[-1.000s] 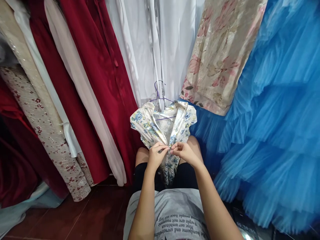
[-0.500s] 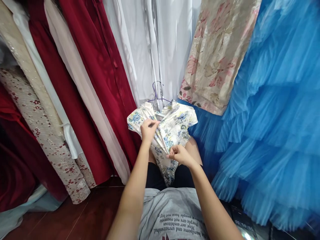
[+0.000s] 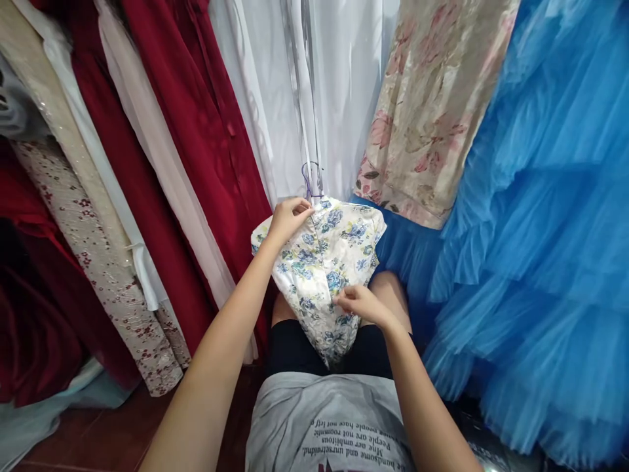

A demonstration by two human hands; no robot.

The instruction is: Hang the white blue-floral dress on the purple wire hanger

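Observation:
A white dress with blue flowers (image 3: 304,269) lies over my lap, on a purple hanger (image 3: 312,180) whose hook shows above its neckline. My left hand (image 3: 289,217) is closed in a pinch at the top of the dress's centre opening, by the neckline. What lies between its fingertips, perhaps a zipper pull, is too small to make out. Lower on the same centre line, my right hand (image 3: 354,301) pinches the fabric. Between the two hands the edges of the opening lie together as a thin line.
Dark red gowns (image 3: 196,131) and pale patterned dresses (image 3: 113,249) hang on the left. White cloth (image 3: 344,98) hangs straight ahead, beside a beige floral garment (image 3: 427,124). A blue tulle gown (image 3: 540,262) fills the right side. Reddish floor tiles (image 3: 113,432) show at lower left.
My left hand has moved up along the opening to the neckline. The dress's opening, parted before, has come together and the fabric lies flatter. My right hand stays at about the same place.

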